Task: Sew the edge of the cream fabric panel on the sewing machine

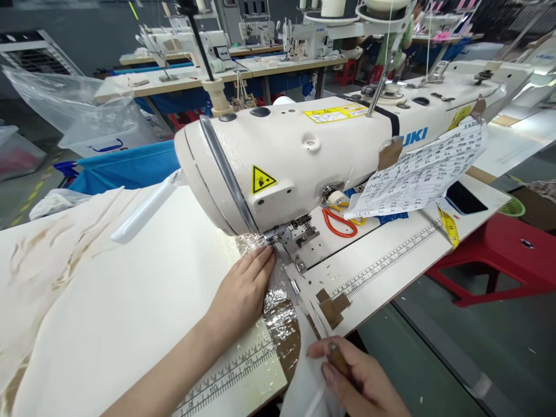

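A white industrial sewing machine (278,162) fills the middle of the view. My left hand (243,289) lies palm down just beside its presser foot area (282,237), fingers stretched out together over clear plastic film (280,307). My right hand (360,376), at the lower right, is closed around a brown-handled metal tool (337,358) with thin, pointed blades; its exact kind is unclear. Under the right fingers hangs a strip of white fabric (308,376), running up along the metal guide (295,288) toward the needle area. The needle itself is hidden.
Orange-handled scissors (339,225) lie behind the needle area. A handwritten sheet (417,174) leans against the machine, near a phone (465,198) and a yellow tape measure (449,227). Pale fabric (47,249) covers the left table; a red stool (508,255) stands right. Another person (397,43) sits behind.
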The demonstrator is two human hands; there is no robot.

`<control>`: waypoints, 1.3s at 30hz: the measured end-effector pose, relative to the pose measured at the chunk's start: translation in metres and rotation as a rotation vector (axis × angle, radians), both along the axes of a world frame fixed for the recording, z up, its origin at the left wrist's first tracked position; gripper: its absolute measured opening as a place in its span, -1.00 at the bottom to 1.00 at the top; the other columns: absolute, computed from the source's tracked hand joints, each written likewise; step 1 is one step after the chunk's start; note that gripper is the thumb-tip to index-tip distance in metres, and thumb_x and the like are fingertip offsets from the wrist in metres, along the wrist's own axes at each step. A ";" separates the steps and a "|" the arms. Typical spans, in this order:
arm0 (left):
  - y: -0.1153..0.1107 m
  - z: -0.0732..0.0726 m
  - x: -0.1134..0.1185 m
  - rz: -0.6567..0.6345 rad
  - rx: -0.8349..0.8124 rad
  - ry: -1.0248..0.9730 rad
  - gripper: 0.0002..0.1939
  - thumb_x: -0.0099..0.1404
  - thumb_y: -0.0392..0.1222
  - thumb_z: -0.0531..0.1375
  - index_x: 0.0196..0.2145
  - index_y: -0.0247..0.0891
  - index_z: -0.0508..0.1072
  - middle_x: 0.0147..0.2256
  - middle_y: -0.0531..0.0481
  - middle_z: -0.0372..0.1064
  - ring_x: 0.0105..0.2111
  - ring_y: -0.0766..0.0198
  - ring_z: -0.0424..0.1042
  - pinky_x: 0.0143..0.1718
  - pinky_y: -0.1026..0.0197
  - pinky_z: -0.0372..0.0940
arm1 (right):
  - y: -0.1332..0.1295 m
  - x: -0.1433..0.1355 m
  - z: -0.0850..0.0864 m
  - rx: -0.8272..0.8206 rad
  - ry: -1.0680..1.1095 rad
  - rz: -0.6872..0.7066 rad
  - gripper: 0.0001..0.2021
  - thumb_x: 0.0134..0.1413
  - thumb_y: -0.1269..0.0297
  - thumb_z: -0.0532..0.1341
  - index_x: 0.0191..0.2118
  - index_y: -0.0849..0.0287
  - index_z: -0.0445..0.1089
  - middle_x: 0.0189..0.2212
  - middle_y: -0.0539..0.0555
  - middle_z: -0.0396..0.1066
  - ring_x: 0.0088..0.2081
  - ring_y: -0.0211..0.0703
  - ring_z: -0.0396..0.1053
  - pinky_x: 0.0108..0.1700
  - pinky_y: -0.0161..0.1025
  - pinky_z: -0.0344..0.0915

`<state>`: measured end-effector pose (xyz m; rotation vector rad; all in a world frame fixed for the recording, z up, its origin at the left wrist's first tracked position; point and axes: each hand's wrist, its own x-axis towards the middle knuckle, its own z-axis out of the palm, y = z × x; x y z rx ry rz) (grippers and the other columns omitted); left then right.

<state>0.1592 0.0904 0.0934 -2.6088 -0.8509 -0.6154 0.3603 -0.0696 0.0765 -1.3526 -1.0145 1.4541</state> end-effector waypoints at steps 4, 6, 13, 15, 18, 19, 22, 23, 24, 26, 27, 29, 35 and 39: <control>-0.004 0.001 0.009 0.078 0.014 0.010 -0.59 0.32 -0.50 -0.03 0.09 -0.60 0.34 0.08 -0.38 0.29 0.10 -0.10 0.26 0.06 -0.08 0.40 | 0.010 0.016 0.011 0.246 -0.422 0.060 -0.66 0.36 0.03 0.01 0.00 0.11 0.38 -0.54 -0.08 0.18 -0.55 -0.24 0.07 -0.48 -0.32 0.05; -0.004 0.004 0.012 0.092 0.006 0.005 -0.62 0.32 -0.50 -0.02 0.04 -0.59 0.38 0.04 -0.38 0.29 0.05 -0.09 0.27 -0.01 -0.06 0.44 | 0.018 0.018 0.014 0.319 -0.493 0.095 -0.68 0.39 0.11 -0.04 0.01 0.13 0.35 -0.55 -0.08 0.19 -0.54 -0.21 0.14 -0.46 -0.31 0.11; 0.005 0.012 0.012 0.044 -0.017 -0.054 -0.71 0.36 -0.45 -0.01 -0.06 -0.59 0.42 -0.12 -0.33 0.29 -0.16 0.02 0.27 -0.19 0.00 0.47 | 0.042 0.010 0.028 0.430 -0.545 0.138 -0.77 0.36 0.28 -0.06 -0.10 0.16 0.32 -0.39 0.02 0.38 -0.41 -0.18 0.34 -0.38 -0.31 0.23; 0.007 0.012 0.009 -0.006 -0.035 -0.117 -0.71 0.36 -0.47 -0.01 -0.04 -0.57 0.39 -0.14 -0.31 0.30 -0.17 0.05 0.29 -0.18 0.02 0.46 | 0.046 0.009 0.031 0.429 -0.560 0.143 -0.77 0.35 0.29 -0.06 -0.11 0.17 0.32 -0.45 -0.01 0.32 -0.39 -0.15 0.35 -0.38 -0.30 0.22; 0.010 0.012 0.004 -0.096 -0.100 -0.201 -0.66 0.35 -0.53 -0.05 0.01 -0.47 0.34 -0.12 -0.25 0.31 -0.13 0.10 0.32 -0.13 0.04 0.44 | 0.049 0.009 0.032 0.444 -0.569 0.134 -0.78 0.34 0.30 -0.06 -0.12 0.16 0.32 -0.55 -0.06 0.22 -0.37 -0.11 0.36 -0.37 -0.28 0.21; 0.010 0.012 0.003 -0.118 -0.124 -0.216 -0.65 0.34 -0.54 -0.06 0.01 -0.43 0.33 -0.11 -0.23 0.31 -0.12 0.11 0.32 -0.12 0.04 0.43 | 0.049 0.009 0.032 0.449 -0.567 0.130 -0.78 0.34 0.31 -0.06 -0.12 0.16 0.31 -0.53 -0.05 0.23 -0.37 -0.11 0.36 -0.37 -0.28 0.22; 0.011 0.010 0.000 -0.131 -0.145 -0.216 -0.66 0.35 -0.54 -0.04 0.01 -0.39 0.31 -0.09 -0.22 0.32 -0.09 0.10 0.32 -0.11 0.01 0.42 | 0.050 0.009 0.031 0.463 -0.557 0.134 -0.79 0.34 0.33 -0.06 -0.10 0.13 0.30 -0.43 -0.02 0.34 -0.37 -0.15 0.37 -0.34 -0.28 0.23; 0.011 0.009 0.000 -0.118 -0.135 -0.204 -0.67 0.35 -0.53 -0.04 0.01 -0.39 0.31 -0.08 -0.23 0.32 -0.08 0.08 0.32 -0.11 0.00 0.42 | 0.051 0.008 0.031 0.468 -0.560 0.136 -0.79 0.34 0.34 -0.05 -0.09 0.12 0.30 -0.41 -0.01 0.35 -0.37 -0.16 0.37 -0.34 -0.28 0.23; 0.011 0.009 0.001 -0.098 -0.119 -0.187 -0.67 0.35 -0.52 -0.04 0.02 -0.40 0.30 -0.07 -0.24 0.32 -0.06 0.06 0.32 -0.12 -0.02 0.42 | 0.051 0.008 0.031 0.474 -0.567 0.135 -0.79 0.34 0.35 -0.05 -0.09 0.11 0.30 -0.39 -0.01 0.36 -0.37 -0.16 0.37 -0.34 -0.29 0.23; 0.011 0.009 0.001 -0.045 -0.084 -0.150 -0.66 0.35 -0.51 -0.04 0.04 -0.43 0.30 -0.05 -0.27 0.31 -0.05 0.00 0.30 -0.13 -0.06 0.41 | 0.054 0.007 0.031 0.493 -0.585 0.129 -0.79 0.34 0.35 -0.05 -0.07 0.10 0.30 -0.36 0.00 0.37 -0.37 -0.17 0.35 -0.35 -0.29 0.22; 0.011 0.009 0.002 -0.018 -0.070 -0.137 -0.66 0.35 -0.50 -0.04 0.04 -0.45 0.30 -0.05 -0.28 0.30 -0.05 -0.02 0.29 -0.14 -0.08 0.41 | 0.056 0.006 0.031 0.498 -0.595 0.125 -0.79 0.34 0.35 -0.05 -0.07 0.10 0.29 -0.37 0.00 0.36 -0.38 -0.18 0.34 -0.35 -0.29 0.22; 0.010 0.010 0.002 0.017 -0.064 -0.136 -0.65 0.34 -0.49 -0.04 0.05 -0.46 0.30 -0.07 -0.28 0.29 -0.10 -0.01 0.28 -0.16 -0.08 0.41 | 0.059 0.005 0.030 0.493 -0.611 0.131 -0.78 0.34 0.34 -0.05 -0.04 0.11 0.29 -0.44 -0.03 0.29 -0.41 -0.17 0.31 -0.36 -0.28 0.21; 0.009 0.010 0.000 -0.123 -0.131 -0.229 -0.70 0.35 -0.53 -0.03 -0.02 -0.38 0.31 -0.15 -0.17 0.33 -0.15 0.13 0.31 -0.17 0.05 0.39 | 0.065 0.004 0.030 0.488 -0.627 0.134 -0.75 0.31 0.35 -0.04 -0.02 0.17 0.31 -0.52 -0.04 0.20 -0.28 -0.06 0.38 -0.25 -0.22 0.28; 0.011 0.007 0.001 -0.102 -0.090 -0.199 -0.71 0.37 -0.49 -0.03 0.00 -0.37 0.29 -0.13 -0.20 0.34 -0.13 0.09 0.32 -0.17 0.00 0.41 | 0.070 0.000 0.031 0.530 -0.630 0.125 -0.76 0.30 0.41 -0.05 -0.03 0.16 0.29 -0.25 0.08 0.42 -0.20 -0.08 0.42 -0.20 -0.21 0.29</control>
